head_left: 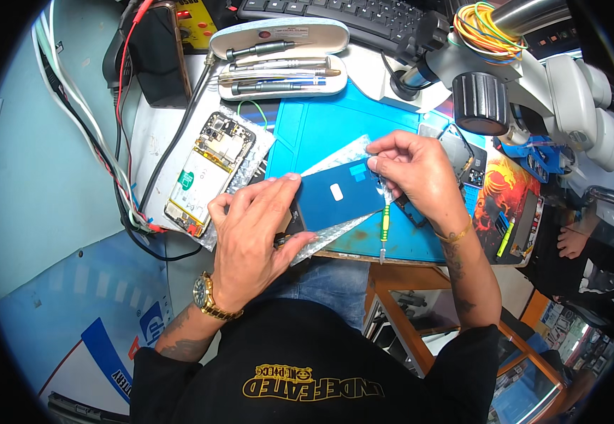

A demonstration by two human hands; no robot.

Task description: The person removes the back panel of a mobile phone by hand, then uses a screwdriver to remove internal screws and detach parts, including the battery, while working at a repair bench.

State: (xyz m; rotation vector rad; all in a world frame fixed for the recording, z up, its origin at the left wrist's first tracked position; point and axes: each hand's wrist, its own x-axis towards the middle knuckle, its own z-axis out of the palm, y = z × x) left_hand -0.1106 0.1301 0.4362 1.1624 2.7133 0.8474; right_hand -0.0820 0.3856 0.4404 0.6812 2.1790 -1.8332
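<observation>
A flat, blue, phone-sized panel (321, 210) is held over the near part of the bench, with a small white label at its middle and a lighter blue patch near its right end. My left hand (254, 233) is closed on its left end, fingers on the top edge and thumb at the lower edge. At the upper right corner, my right hand (409, 166) pinches it between thumb and fingers. Beneath it lies clear bubble wrap (346, 157). A green and yellow screwdriver (385, 226) lies just below my right hand. To the left, an opened phone (209, 173) shows its battery and board.
A blue work mat (314, 116) covers the bench. Behind it are an open case of screwdrivers (282, 76) and a keyboard (342, 18). A microscope (526, 92) stands at the right. Cables (84, 120) hang at the left. Another person's hand (573, 242) shows at far right.
</observation>
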